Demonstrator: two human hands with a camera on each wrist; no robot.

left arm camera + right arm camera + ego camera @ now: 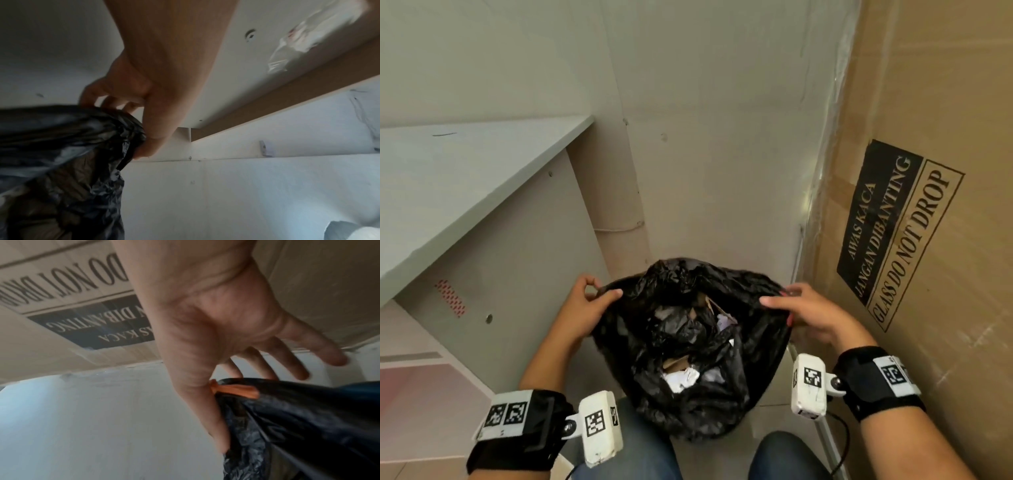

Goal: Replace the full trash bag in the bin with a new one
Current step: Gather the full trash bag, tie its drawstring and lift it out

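A full black trash bag (688, 346) hangs between my hands, its mouth pulled wide, with paper and cardboard scraps showing inside. My left hand (602, 291) pinches the left rim between thumb and fingers; in the left wrist view the bag (61, 146) bunches under that hand (141, 123). My right hand (780, 298) pinches the right rim. The right wrist view shows my thumb and forefinger of that hand (218, 402) on the bag (308, 418) beside an orange drawstring tab (236, 390), with the other fingers spread. No bin is visible.
A white desk with a side panel (465, 178) stands close on the left. A tall cardboard box (928, 137) marked "GLASS DO NOT DROP" stands close on the right. A plain wall (722, 137) is behind the bag. My knees in jeans (637, 455) are just below it.
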